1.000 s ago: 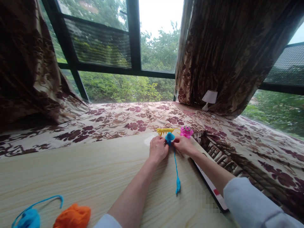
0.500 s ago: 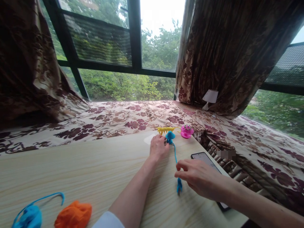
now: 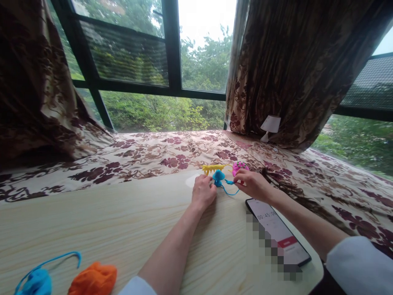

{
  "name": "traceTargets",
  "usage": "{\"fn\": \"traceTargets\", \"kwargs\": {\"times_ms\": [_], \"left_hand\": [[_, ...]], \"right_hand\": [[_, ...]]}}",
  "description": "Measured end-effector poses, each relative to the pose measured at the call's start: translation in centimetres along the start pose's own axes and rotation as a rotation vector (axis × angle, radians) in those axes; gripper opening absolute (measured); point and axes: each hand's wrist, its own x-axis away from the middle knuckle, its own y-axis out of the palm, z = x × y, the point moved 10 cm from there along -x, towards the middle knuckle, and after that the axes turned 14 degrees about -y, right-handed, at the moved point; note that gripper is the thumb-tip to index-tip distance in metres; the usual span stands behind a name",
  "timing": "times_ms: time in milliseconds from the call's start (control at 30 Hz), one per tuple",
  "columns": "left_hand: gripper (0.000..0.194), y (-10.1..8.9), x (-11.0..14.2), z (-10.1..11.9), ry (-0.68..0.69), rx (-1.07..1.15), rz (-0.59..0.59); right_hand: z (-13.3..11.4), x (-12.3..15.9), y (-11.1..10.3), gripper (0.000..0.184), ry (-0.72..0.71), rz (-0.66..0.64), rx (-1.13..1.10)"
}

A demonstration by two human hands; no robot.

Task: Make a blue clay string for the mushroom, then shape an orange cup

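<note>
A small blue clay figure (image 3: 218, 177) with a mushroom-like cap stands near the far edge of the table. My left hand (image 3: 204, 191) is closed at its left side, thumb and fingers against the lower part. From its base a thin blue clay strand (image 3: 229, 193) loops to the right. My right hand (image 3: 253, 184) pinches the strand's thicker blue end piece (image 3: 229, 182), raised just right of the figure. Behind them lie a yellow clay piece (image 3: 213, 168) with drip-like points and a pink clay figure (image 3: 239, 168) with green dots, partly hidden by my right hand.
A phone (image 3: 278, 233) showing a timer lies under my right forearm. Orange clay (image 3: 93, 278) and a blue lump (image 3: 37, 282) with a thin tail rest on the wooden table (image 3: 92, 217) at front left. A white lamp (image 3: 270, 125) stands by the curtain.
My right hand has moved away from me, from beside the phone up to the figure, bringing the strand's end piece along. The strand now curves in a loop. My left hand stays put.
</note>
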Motion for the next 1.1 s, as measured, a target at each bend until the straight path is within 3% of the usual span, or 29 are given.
{"fn": "traceTargets", "kwargs": {"times_ms": [267,433,933,1033,1100], "left_hand": [[0.021,0.0,0.2,0.2,0.019,0.003,-0.012],[0.021,-0.1,0.3,0.3,0.025,0.013,-0.017],[0.022,-1.0,0.2,-0.1,-0.037,0.117,0.021],[0.023,-2.2,0.4,-0.6,-0.083,0.149,0.086],[0.024,-3.2,0.9,-1.0,-0.123,0.171,0.139]], "right_hand": [[0.9,-2.2,3.5,0.017,-0.010,-0.085,0.058],[1.5,-2.4,4.3,0.022,0.012,-0.113,0.052],[1.3,-1.1,2.6,0.027,0.110,-0.148,0.060],[-0.4,-0.2,0.5,0.021,0.114,-0.139,0.065],[-3.4,0.9,-1.4,0.018,0.090,-0.118,0.060]]}}
